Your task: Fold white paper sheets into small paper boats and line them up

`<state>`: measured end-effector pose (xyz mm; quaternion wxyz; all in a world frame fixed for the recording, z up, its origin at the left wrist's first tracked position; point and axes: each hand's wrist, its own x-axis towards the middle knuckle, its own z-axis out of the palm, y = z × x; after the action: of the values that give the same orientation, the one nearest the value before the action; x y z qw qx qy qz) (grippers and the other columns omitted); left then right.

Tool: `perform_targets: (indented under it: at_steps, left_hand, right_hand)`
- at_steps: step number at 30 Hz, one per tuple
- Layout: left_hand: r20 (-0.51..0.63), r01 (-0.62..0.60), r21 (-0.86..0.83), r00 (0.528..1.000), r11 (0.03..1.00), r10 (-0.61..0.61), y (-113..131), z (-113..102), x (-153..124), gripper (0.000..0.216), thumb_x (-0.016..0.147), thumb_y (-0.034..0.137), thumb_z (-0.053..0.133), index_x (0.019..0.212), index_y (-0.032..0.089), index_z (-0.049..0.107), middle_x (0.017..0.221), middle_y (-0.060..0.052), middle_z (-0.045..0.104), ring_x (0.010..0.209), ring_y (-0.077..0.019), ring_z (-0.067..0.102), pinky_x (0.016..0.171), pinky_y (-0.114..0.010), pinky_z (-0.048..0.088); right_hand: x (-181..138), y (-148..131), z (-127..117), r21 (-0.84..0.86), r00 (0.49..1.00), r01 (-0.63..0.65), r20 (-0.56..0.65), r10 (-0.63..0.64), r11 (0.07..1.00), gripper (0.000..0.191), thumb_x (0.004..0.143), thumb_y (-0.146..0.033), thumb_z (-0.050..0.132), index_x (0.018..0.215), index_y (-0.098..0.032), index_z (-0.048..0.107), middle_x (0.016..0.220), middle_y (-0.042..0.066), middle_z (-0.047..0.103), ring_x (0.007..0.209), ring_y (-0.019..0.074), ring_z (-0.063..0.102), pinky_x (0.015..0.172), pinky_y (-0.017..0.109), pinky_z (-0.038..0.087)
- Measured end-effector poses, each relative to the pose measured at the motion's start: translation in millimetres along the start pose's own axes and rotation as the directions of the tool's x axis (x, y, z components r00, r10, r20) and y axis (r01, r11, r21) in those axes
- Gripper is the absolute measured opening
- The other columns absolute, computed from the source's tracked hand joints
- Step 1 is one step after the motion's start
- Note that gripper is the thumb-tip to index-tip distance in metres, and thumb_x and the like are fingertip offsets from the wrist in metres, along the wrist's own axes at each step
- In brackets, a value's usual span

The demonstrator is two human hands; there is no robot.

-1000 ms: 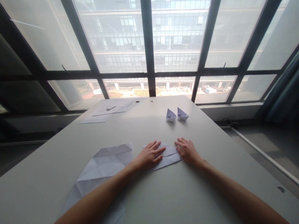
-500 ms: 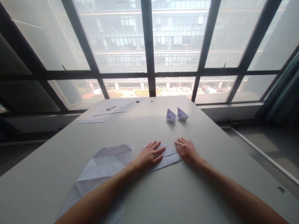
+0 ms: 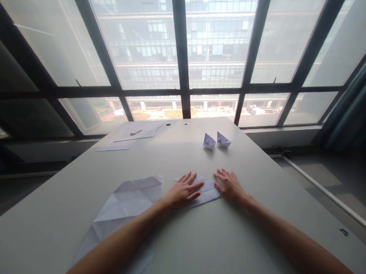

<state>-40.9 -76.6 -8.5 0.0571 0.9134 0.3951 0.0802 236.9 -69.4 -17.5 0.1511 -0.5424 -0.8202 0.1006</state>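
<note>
The left fingers (image 3: 196,186), spread flat, hide the left part of the folded paper (image 3: 209,193); the right fingers (image 3: 225,176), parted, partly cover its right end. Neither grips. Left of both, a forearm (image 3: 130,231) obscures part of a sheet (image 3: 132,197).

- Folded paper (image 3: 210,193) is laid flat on the white table (image 3: 241,244); its left part is covered by the spread left hand (image 3: 183,190); its right end is met by the right hand (image 3: 228,185), palm down.
- A large creased sheet (image 3: 132,197) is partly hidden beneath the left forearm (image 3: 117,247).
- Two folded paper boats (image 3: 209,142) are stood side by side beyond the hands.
- Flat sheets (image 3: 117,145) are placed at far left; a small white object (image 3: 136,132) is rested on them.
- The far end is backed by dark-framed windows (image 3: 216,41).
</note>
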Motion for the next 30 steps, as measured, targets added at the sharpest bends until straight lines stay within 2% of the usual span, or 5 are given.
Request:
perform_targets:
  at_steps: [7, 14, 24, 26, 30]
  left_hand:
    - [0.009, -0.005, -0.001, 1.0, 1.0, 0.005, 2.7, -2.8, 0.0, 0.052, 0.102, 0.059, 0.036, 0.15, 0.039, 0.042, 0.164, -0.004, 0.024, 0.15, -0.0325, 0.023, 0.119, -0.053, 0.024]
    - [0.022, 0.009, -0.008, 1.0, 1.0, -0.009, 3.7, -4.3, 0.5, 0.052, 0.102, 0.059, 0.035, 0.149, 0.039, 0.042, 0.163, -0.003, 0.025, 0.149, -0.0319, 0.024, 0.119, -0.053, 0.023]
    - [0.048, -0.016, -0.01, 0.999, 1.0, 0.016, 4.3, -5.6, -0.2, 0.053, 0.102, 0.059, 0.032, 0.151, 0.039, 0.039, 0.162, -0.002, 0.03, 0.15, -0.0341, 0.021, 0.118, -0.057, 0.021]
    - [0.05, -0.021, -0.014, 0.999, 1.0, 0.022, 4.1, -5.9, -0.3, 0.053, 0.103, 0.058, 0.032, 0.151, 0.039, 0.038, 0.162, -0.001, 0.03, 0.15, -0.0342, 0.021, 0.118, -0.057, 0.02]
    - [0.047, -0.025, -0.02, 0.999, 0.999, 0.026, 2.8, -5.5, -0.3, 0.052, 0.102, 0.058, 0.034, 0.151, 0.04, 0.039, 0.161, 0.0, 0.03, 0.15, -0.0346, 0.022, 0.118, -0.058, 0.021]
  right_hand:
    - [0.8, 0.0, 2.0, 0.005, 1.0, -0.018, 0.002, 0.018, 1.0, 0.045, 0.098, -0.028, 0.041, 0.142, -0.023, 0.051, 0.158, 0.009, 0.037, 0.149, 0.0271, 0.024, 0.119, 0.057, 0.011]
    - [1.1, 0.3, 0.3, 0.002, 1.0, -0.006, 0.001, 0.006, 1.0, 0.051, 0.097, -0.047, 0.047, 0.142, -0.023, 0.051, 0.157, 0.012, 0.038, 0.148, 0.0303, 0.025, 0.118, 0.059, 0.014]
    - [1.2, -0.3, 1.8, 0.014, 1.0, -0.019, -0.014, 0.019, 1.0, 0.044, 0.1, -0.025, 0.037, 0.14, -0.024, 0.054, 0.157, 0.009, 0.039, 0.148, 0.0261, 0.026, 0.119, 0.056, 0.013]
    - [0.9, -0.6, 0.9, 0.013, 1.0, -0.016, -0.012, 0.016, 1.0, 0.043, 0.1, -0.028, 0.037, 0.14, -0.024, 0.054, 0.157, 0.009, 0.039, 0.148, 0.0268, 0.026, 0.118, 0.057, 0.014]
    - [0.1, -0.9, -0.3, 0.008, 1.0, -0.001, -0.009, 0.001, 1.0, 0.049, 0.098, -0.045, 0.046, 0.141, -0.022, 0.052, 0.157, 0.012, 0.039, 0.148, 0.0304, 0.025, 0.118, 0.059, 0.014]
